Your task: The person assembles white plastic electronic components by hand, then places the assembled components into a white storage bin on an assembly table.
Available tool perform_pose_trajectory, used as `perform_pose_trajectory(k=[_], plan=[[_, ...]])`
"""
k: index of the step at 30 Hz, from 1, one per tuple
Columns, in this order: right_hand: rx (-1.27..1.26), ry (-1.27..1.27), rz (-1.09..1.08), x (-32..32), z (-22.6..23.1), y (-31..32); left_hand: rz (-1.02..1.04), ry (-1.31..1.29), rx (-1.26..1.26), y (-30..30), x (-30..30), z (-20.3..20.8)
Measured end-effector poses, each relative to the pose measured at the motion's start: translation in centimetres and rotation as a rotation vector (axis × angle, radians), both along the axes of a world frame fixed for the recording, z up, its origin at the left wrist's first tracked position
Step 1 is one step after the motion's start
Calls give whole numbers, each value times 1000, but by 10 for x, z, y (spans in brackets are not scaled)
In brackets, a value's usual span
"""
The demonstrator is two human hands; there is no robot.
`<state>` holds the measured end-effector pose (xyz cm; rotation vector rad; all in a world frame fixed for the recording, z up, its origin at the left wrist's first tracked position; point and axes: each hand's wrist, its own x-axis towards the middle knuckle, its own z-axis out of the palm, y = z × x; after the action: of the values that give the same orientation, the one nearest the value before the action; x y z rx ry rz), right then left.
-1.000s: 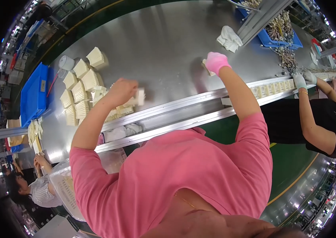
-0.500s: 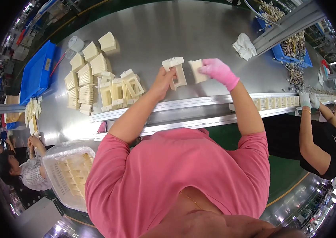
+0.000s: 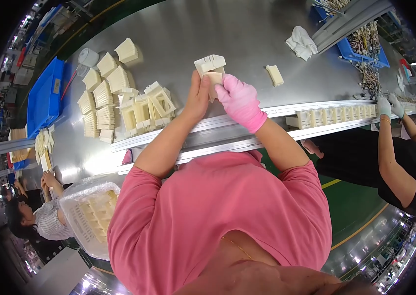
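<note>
My bare left hand (image 3: 196, 101) is closed around the side of a cream plastic frame (image 3: 209, 63), held up over the near part of the metal table. My right hand (image 3: 242, 102), in a pink glove, pinches a small cream panel (image 3: 213, 77) against the frame's front. Whether the panel sits inside the opening or only rests on it, I cannot tell. To the right of my gloved hand a loose cream panel (image 3: 275, 75) lies by itself on the table. Left of my hands stand several similar frames (image 3: 143, 110), beside stacks of thin cream panels (image 3: 104, 98).
A metal rail (image 3: 247, 118) runs along the near edge, carrying a row of cream frames (image 3: 336, 117) at right. A blue tray (image 3: 45, 96) and a lined basket (image 3: 87, 214) are at left. Far right are a white cloth (image 3: 301, 43), wire bundles (image 3: 365, 42) and a co-worker's gloved hands (image 3: 389, 105).
My right hand has moved left, bringing a panel to the frame in my left hand. A loose panel now lies on the table near where my right hand was.
</note>
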<state>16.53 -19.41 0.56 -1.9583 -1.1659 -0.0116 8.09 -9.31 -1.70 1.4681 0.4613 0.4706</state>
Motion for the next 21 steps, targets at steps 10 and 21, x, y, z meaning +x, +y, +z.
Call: perform_pose_trajectory(k=[10, 21], plan=[[-224, -6, 214, 7, 14, -7, -62, 27, -150, 1, 0, -6], [151, 25, 437, 36, 51, -26, -502, 170, -451, -3, -7, 25]])
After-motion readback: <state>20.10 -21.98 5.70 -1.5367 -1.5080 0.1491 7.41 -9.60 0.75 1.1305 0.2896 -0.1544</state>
